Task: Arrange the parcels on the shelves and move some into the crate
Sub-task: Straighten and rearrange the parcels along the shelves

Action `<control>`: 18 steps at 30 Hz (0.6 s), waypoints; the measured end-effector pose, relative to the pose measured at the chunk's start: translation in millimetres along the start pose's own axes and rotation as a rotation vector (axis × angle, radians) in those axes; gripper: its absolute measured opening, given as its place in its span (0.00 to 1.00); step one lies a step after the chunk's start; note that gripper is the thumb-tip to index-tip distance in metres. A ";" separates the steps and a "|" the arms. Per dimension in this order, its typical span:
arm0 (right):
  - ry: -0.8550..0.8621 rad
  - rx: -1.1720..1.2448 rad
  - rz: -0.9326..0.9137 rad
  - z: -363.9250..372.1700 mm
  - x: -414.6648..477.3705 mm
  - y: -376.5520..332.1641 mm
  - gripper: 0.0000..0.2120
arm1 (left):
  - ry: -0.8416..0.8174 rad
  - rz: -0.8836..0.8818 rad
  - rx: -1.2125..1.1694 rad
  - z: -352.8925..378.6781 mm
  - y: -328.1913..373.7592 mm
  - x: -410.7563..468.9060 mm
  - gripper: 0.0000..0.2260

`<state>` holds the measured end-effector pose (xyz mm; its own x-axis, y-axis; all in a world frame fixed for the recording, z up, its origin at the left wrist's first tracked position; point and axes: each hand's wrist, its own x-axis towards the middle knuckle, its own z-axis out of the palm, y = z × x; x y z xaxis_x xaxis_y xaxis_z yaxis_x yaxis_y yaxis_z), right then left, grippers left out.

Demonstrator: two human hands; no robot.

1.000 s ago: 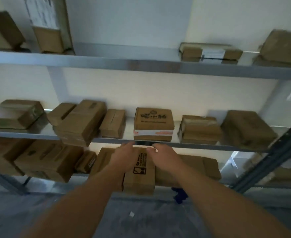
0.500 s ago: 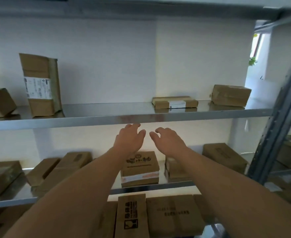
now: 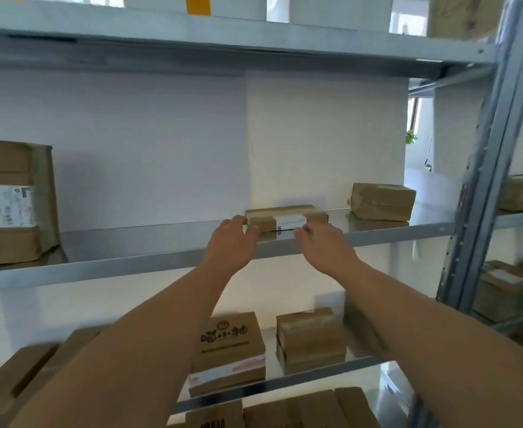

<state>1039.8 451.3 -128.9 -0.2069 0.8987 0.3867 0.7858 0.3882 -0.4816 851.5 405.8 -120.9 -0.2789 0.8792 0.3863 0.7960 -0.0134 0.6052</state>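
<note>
A flat brown parcel (image 3: 285, 215) with a white label lies on the upper metal shelf (image 3: 124, 267), near its front edge. My left hand (image 3: 231, 242) is at the parcel's left end, fingers curled and touching or nearly touching it. My right hand (image 3: 322, 245) reaches toward its right front corner with fingers apart, just short of it. Neither hand has a firm hold on it. No crate is in view.
On the same shelf a tall labelled parcel (image 3: 10, 199) stands at the left and a brown box (image 3: 382, 200) sits at the right. The shelf below carries a printed box (image 3: 228, 350), a small box (image 3: 311, 338) and others. A grey upright post (image 3: 482, 186) rises on the right.
Both hands rose from the lower shelves to the upper shelf and reached the flat labelled parcel. My view tilted upward.
</note>
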 end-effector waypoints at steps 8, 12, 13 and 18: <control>0.023 0.180 0.148 -24.2 81.7 44.7 0.16 | -0.014 -0.233 -0.094 30.2 18.7 70.1 0.17; -0.048 0.382 0.290 -22.7 119.9 63.4 0.14 | -0.005 -0.387 -0.099 42.5 29.2 100.0 0.22; -0.051 0.423 0.328 -20.6 127.1 66.1 0.13 | -0.006 -0.403 -0.099 44.9 30.3 105.8 0.22; -0.068 0.420 0.355 -10.1 153.0 69.9 0.11 | 0.010 -0.445 -0.182 52.1 29.6 123.0 0.21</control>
<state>1069.0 613.9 -95.4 -0.0194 0.9949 0.0985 0.5165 0.0943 -0.8511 868.8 538.3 -91.7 -0.5775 0.8135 0.0683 0.4914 0.2796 0.8249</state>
